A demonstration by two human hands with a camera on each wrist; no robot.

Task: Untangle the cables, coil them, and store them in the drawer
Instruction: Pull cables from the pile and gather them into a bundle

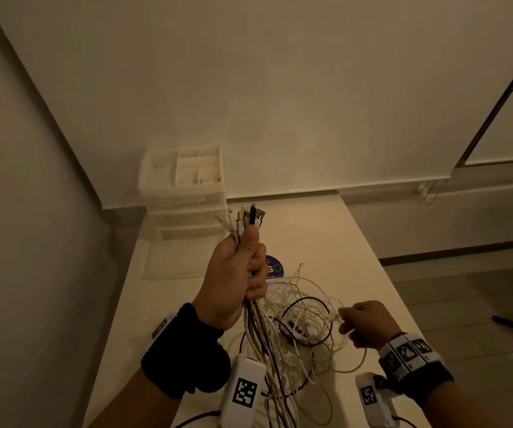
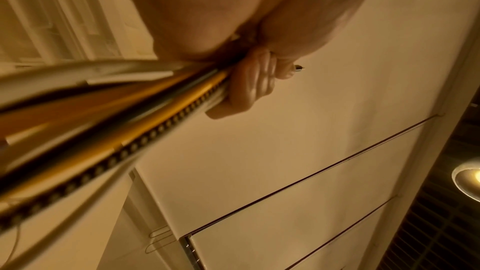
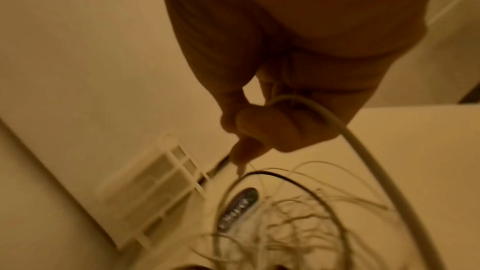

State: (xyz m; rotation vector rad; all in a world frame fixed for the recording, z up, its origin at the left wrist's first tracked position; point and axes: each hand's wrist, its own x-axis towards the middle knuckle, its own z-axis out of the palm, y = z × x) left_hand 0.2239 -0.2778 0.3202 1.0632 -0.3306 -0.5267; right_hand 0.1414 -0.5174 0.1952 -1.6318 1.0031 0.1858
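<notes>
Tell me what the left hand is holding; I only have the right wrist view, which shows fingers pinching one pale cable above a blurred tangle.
Observer: The left hand grips a bundle of cables upright, connector ends sticking out above the fist.
Reviewer: All white?
Observer: No. The left wrist view shows a yellow cable and a dark patterned one among the white.
Reviewer: Is the bundle free of the tangle?
Observer: Not in the head view: its strands run down into the tangle on the table, where the right hand pinches a white cable.
Reviewer: Any drawer?
Observer: A translucent drawer unit stands at the table's far left corner.
</notes>
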